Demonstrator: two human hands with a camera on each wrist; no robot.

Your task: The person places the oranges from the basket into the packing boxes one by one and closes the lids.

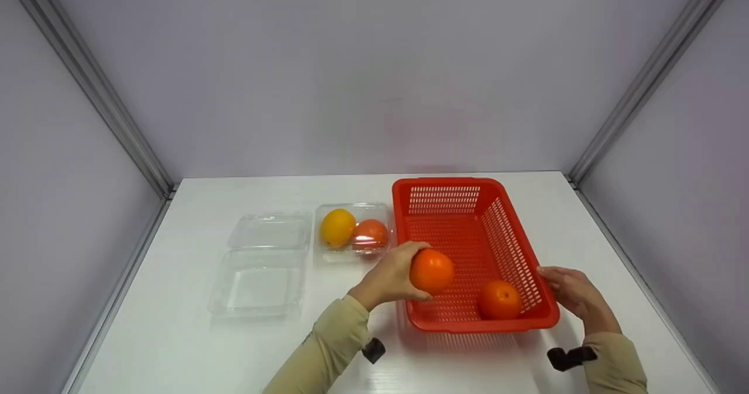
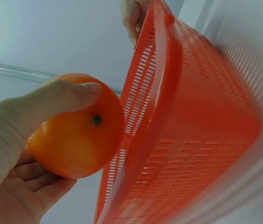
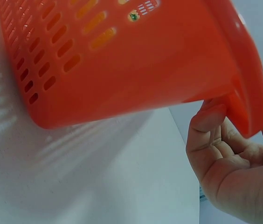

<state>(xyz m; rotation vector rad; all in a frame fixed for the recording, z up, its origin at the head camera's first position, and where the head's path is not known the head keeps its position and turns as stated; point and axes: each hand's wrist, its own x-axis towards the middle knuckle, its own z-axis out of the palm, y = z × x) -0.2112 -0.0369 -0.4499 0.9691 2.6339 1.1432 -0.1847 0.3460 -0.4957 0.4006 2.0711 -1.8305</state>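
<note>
My left hand grips an orange, its thumb and fingers curled round the fruit. In the head view they overlap the left side of the red plastic basket. The left wrist view shows the held orange's green stem spot beside the basket rim. A second orange lies in the basket's near right corner. At the right side of the basket, my right hand holds the rim, with fingers curled up beneath its edge in the right wrist view.
Left of the basket stands a clear plastic box with a yellow-orange fruit and a reddish round fruit inside. Farther left lies an opened clear clamshell box. Grey walls enclose the white table at the back and sides.
</note>
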